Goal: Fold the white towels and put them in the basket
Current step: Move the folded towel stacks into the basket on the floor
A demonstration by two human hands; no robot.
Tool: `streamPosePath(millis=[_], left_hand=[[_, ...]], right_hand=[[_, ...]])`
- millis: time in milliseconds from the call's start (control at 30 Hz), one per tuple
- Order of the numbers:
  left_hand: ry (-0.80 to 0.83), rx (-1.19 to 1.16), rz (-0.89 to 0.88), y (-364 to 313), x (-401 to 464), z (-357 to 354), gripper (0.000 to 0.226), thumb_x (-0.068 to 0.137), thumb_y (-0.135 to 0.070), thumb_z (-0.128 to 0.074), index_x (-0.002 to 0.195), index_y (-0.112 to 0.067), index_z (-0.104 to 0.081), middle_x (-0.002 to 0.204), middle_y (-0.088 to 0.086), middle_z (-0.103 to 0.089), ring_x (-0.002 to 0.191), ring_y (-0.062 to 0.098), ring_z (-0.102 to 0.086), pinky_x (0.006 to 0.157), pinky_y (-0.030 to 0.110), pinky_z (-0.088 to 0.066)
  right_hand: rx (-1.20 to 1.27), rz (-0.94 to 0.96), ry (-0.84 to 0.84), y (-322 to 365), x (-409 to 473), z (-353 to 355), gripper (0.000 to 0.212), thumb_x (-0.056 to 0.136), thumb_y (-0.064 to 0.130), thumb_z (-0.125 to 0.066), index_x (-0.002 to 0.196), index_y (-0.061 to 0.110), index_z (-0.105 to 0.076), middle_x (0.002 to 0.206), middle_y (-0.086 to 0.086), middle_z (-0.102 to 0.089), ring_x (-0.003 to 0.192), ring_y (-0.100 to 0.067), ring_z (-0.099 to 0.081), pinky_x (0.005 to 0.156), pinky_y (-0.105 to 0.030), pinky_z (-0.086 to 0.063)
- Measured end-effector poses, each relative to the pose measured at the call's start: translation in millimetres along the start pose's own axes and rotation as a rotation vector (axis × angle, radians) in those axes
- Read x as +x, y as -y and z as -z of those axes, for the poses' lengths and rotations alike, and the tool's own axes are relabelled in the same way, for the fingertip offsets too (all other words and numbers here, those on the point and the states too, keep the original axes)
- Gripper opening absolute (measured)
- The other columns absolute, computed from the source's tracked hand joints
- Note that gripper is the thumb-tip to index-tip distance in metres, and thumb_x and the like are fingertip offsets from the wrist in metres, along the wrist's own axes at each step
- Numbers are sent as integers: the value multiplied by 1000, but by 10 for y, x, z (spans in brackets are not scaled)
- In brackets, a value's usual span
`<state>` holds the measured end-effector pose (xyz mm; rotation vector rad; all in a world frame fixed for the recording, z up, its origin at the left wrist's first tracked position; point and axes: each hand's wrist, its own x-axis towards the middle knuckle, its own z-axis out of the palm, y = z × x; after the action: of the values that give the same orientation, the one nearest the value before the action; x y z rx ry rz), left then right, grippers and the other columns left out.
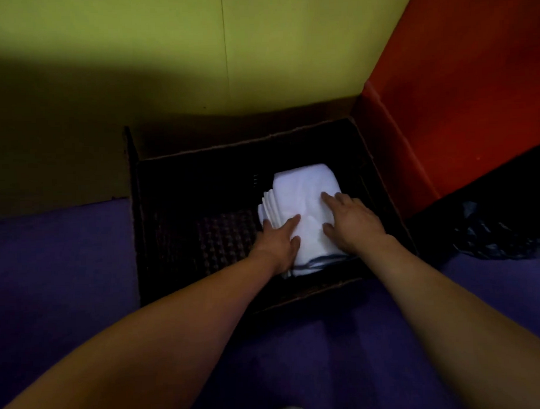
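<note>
Towels (pixel 302 197) sat right side of basket (pixel 172 238), long axis running away; left hand (pixel 277 242) and right hand (pixel 353 222) lay flat-fingered on top, gripping nothing

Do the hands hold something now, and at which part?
Neither grips anything: the left hand and right hand press flat on top of the folded white towel stack inside the dark woven basket.

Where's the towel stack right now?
Head view: the towels lie inside the dark basket, at its right end, under the left hand and right hand.
</note>
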<state>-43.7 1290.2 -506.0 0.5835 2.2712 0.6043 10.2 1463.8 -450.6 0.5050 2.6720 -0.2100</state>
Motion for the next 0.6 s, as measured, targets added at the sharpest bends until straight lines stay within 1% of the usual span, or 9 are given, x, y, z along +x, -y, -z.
streamPosePath(millis=[67,133,233,333,433,533,600], left_hand=[[-67,97,-54,-90,-236,214,54,104,-43,-42,155,-41,-27,164,17,-15,143,41,-29,117,47,-30],[-150,170,-108,-166,-521,465,52,103,-42,-43,154,-37,-32,163,10,-22,143,36,-30,113,51,-33],[-274,245,-123,-271,-974,872,50,102,-41,-43,150,-31,-38,156,6,-34,137,32,-39,104,50,-40],[-379,271,-103,-374,-1463,1319,47,100,-40,-45,145,-30,-44,154,4,-40,138,29,-40,106,50,-41],[-481,239,-72,-476,-1964,1790,44,99,-38,-50,141,-28,-49,152,3,-43,138,28,-40,105,50,-42],[-577,211,-15,-576,-2444,2241,41,98,-35,-53,138,-26,-53,150,2,-45,139,27,-38,104,49,-41],[-616,191,44,-619,-2748,2544,41,98,-36,-53,138,-27,-53,150,1,-45,140,25,-37,105,48,-42]], right_hand=[[71,30,-79,107,-139,109,71,97,36,-52,158,28,-19,161,-8,-26,137,-32,-35,109,-42,-36],[137,57,-157,261,-299,251,69,95,32,-54,157,26,-24,157,-8,-32,134,-32,-39,107,-44,-39],[206,86,-281,505,-533,545,66,93,27,-56,154,21,-33,151,-9,-42,130,-32,-45,104,-45,-42],[298,130,-383,797,-765,921,61,92,24,-57,150,19,-41,147,-9,-46,128,-30,-47,104,-46,-44],[384,214,-462,1142,-964,1349,55,90,22,-58,144,17,-49,143,-9,-51,128,-28,-50,105,-45,-45],[485,297,-473,1543,-1160,1792,51,91,23,-56,141,17,-51,142,-7,-51,131,-25,-49,108,-43,-43],[509,348,-469,1828,-1284,2091,51,90,22,-56,140,18,-52,142,-7,-51,129,-25,-50,107,-42,-43]])
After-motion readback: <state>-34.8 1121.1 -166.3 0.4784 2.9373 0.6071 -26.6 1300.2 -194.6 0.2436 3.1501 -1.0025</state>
